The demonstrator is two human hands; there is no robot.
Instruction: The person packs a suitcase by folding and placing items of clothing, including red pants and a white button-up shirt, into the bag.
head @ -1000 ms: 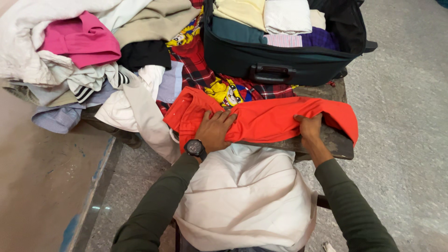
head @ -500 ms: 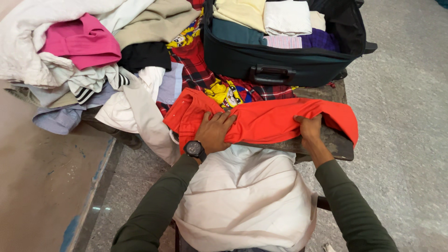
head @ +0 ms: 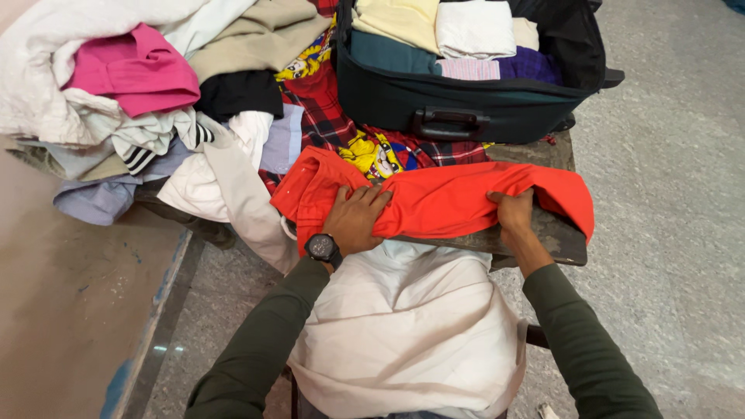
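Note:
An orange-red garment (head: 446, 200) lies stretched across the near edge of a dark table (head: 555, 233). My left hand (head: 355, 219), with a black watch on the wrist, presses flat on its left part with the fingers gripping a fold. My right hand (head: 514, 213) pinches the cloth near its right end. A white garment (head: 411, 326) hangs over my lap below the table edge.
An open dark green suitcase (head: 466, 101) with folded clothes stands at the back of the table. A heap of loose clothes (head: 140, 101), pink, white, beige, black and striped, fills the left side. A red plaid printed cloth (head: 334, 116) lies under them. Grey floor lies to the right.

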